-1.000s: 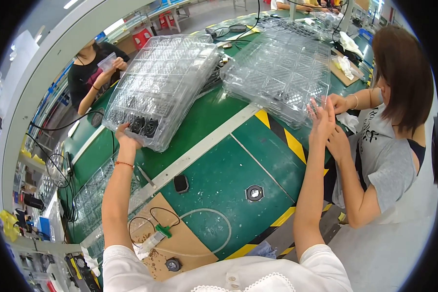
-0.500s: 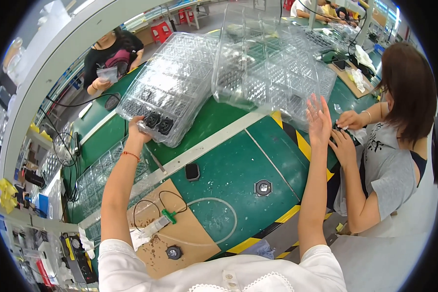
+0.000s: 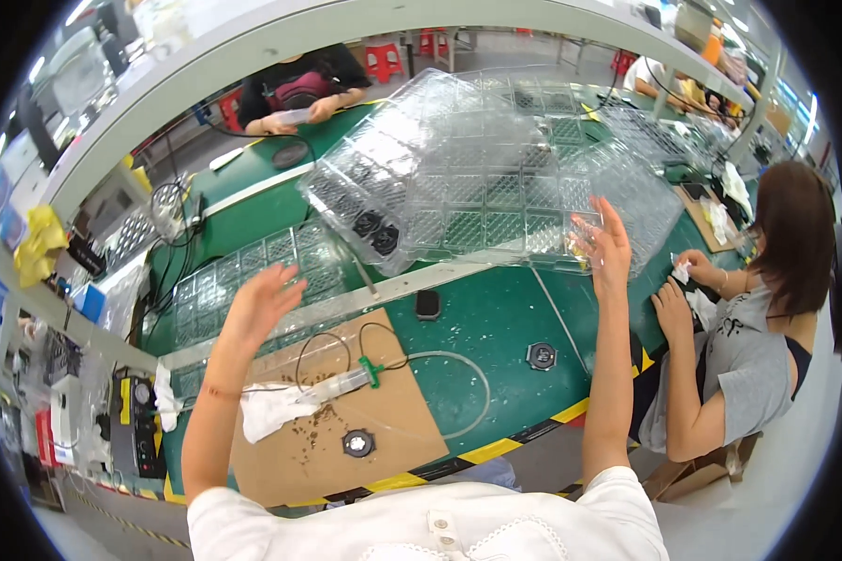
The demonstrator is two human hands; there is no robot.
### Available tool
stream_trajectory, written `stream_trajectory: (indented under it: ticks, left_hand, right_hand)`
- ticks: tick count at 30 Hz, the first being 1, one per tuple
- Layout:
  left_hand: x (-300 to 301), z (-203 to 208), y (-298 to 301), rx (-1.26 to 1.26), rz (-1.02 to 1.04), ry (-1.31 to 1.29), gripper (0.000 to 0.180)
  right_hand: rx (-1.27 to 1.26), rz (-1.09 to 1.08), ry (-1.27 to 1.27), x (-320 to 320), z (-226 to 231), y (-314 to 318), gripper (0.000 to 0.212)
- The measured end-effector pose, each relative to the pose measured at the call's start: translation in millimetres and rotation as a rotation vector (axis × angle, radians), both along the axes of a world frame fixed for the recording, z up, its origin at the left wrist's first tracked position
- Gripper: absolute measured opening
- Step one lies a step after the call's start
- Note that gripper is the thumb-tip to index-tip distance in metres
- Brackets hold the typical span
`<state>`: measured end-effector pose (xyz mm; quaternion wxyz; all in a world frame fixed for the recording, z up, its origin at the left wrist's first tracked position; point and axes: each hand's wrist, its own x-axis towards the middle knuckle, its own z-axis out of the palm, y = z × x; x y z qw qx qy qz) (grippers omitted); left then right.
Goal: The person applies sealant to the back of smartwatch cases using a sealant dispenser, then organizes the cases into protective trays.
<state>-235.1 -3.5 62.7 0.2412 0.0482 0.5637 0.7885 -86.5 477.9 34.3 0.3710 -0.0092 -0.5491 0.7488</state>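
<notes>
My left hand point(image 3: 269, 301) hangs above the near left of the bench, fingers apart and holding nothing. My right hand point(image 3: 611, 248) is at the near right corner of a clear plastic compartment tray point(image 3: 477, 192), with its fingers stretched out. Part of those fingers shows through the plastic; whether they press on it I cannot tell. This tray overlaps another clear tray point(image 3: 346, 178), in which round black parts point(image 3: 376, 232) sit at the near corner. Below my left hand, a clear syringe-like tube with a green fitting point(image 3: 370, 371) lies on a brown board point(image 3: 290, 458).
A black watch-like piece point(image 3: 428, 305) and a round dark piece point(image 3: 541, 355) lie on the green bench point(image 3: 477, 327). Another round piece point(image 3: 358, 443) is on the board near white tissue point(image 3: 271, 411). A co-worker point(image 3: 720, 318) sits at the right, another person point(image 3: 299, 89) across the bench.
My left hand has let go of the tray with the black parts and drawn back toward me. The other clear tray has come down and left, across it. My view has shifted.
</notes>
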Motion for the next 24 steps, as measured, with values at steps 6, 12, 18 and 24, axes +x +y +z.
stream_trajectory:
  ticks: [6, 12, 18, 24]
  left_hand:
    - [170, 1, -101, -0.020, 0.221, 0.109, 0.043]
    - [317, -26, -175, 0.213, 0.927, 0.187, 0.045]
    - [287, -8, -177, -0.396, 0.931, 0.432, 0.038]
    - [226, 1, -120, -0.348, 0.212, 0.484, 0.025]
  right_hand:
    - [-0.001, -0.102, -0.064, -2, 8, -76, 0.046]
    - [-0.011, -0.145, -0.122, -28, -6, -109, 0.049]
    - [-0.151, -0.065, -0.242, -67, -15, -95, 0.051]
    - [-0.085, -0.076, -0.472, -85, -20, -99, 0.061]
